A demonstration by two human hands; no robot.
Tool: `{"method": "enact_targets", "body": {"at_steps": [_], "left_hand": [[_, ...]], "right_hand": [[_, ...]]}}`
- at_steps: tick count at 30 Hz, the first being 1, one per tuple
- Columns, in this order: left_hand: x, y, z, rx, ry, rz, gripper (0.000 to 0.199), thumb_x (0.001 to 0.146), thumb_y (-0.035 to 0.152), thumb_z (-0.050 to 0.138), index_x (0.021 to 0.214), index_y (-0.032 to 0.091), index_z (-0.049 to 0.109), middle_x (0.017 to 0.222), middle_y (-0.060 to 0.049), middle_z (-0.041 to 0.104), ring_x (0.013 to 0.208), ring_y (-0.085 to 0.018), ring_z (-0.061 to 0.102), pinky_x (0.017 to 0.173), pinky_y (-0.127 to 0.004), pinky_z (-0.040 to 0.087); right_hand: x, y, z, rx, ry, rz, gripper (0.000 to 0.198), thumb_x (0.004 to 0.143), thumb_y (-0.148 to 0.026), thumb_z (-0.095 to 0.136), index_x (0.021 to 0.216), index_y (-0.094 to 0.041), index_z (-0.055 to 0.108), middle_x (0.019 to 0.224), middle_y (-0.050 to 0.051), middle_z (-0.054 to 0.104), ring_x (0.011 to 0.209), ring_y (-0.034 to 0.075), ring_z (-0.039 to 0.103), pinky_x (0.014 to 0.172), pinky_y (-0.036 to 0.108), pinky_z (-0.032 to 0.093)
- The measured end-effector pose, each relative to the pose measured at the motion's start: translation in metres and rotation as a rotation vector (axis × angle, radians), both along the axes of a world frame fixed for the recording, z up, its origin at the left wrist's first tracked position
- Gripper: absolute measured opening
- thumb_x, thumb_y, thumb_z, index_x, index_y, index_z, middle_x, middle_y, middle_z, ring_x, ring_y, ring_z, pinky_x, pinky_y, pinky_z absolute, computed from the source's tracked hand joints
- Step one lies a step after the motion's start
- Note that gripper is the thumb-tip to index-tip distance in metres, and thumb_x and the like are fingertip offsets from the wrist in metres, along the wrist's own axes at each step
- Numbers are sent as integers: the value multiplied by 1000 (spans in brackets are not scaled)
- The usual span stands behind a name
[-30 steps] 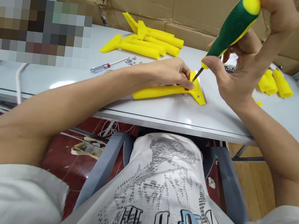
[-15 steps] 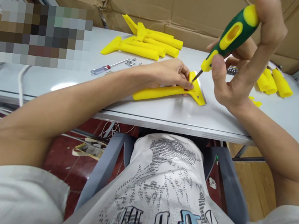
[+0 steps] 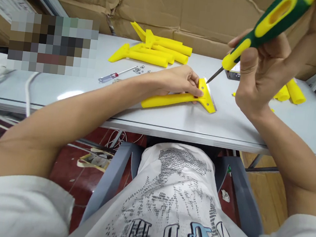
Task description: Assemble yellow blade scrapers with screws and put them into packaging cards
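My left hand (image 3: 186, 82) is closed around the neck of a yellow scraper (image 3: 171, 100) that lies near the table's front edge. Its flared head points right, with a metal blade along the far edge and small screws in the plastic. In my right hand (image 3: 262, 73) is a green and yellow screwdriver (image 3: 240, 50), tilted, with its handle up to the right. The dark tip hangs at the blade edge of the scraper head; it looks just off the screws, though I cannot tell whether it touches the blade. My right fingers wrap partly behind the handle.
Several yellow scraper handles (image 3: 147, 58) lie at the back of the white table (image 3: 157, 120). A clear-handled screwdriver (image 3: 108, 78) rests beside small loose screws (image 3: 137, 69). More yellow handles (image 3: 296, 92) are at the right, past a dark device (image 3: 233, 74). White cables (image 3: 28, 92) run at left.
The screwdriver has lifted off the screw in the scraper head and moved up and right with my right hand. My left hand keeps its hold on the scraper.
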State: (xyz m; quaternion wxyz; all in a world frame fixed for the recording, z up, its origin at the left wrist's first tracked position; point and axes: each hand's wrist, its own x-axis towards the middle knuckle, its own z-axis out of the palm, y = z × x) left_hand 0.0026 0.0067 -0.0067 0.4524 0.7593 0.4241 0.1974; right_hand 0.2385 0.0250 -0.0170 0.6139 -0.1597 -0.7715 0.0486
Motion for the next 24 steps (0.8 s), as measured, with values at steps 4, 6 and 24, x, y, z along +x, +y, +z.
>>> {"method": "enact_targets", "body": {"at_steps": [4, 6, 24], "left_hand": [[1, -3, 3, 10, 4, 0, 23, 78, 29, 95, 80, 20, 73, 88, -5, 80, 102, -26, 77, 95, -38, 54], [1, -4, 3, -3, -1, -7, 21, 79, 27, 93, 81, 20, 73, 88, -5, 81, 102, -26, 78, 95, -38, 54], [5, -7, 6, 4, 28, 24, 20, 84, 24, 87, 76, 20, 69, 83, -5, 78, 85, -19, 70, 84, -35, 46]], "right_hand": [[-11, 5, 8, 388, -23, 77, 63, 112, -36, 63, 168, -57, 44, 165, -24, 59, 93, -1, 83, 82, 11, 63], [-14, 4, 8, 361, -36, 70, 62, 112, -39, 64, 167, -57, 45, 176, -23, 48, 97, 0, 84, 84, 10, 63], [-17, -16, 12, 210, -192, 90, 53, 118, -50, 53, 167, -48, 32, 182, -12, 44, 124, 13, 82, 95, 23, 72]]}}
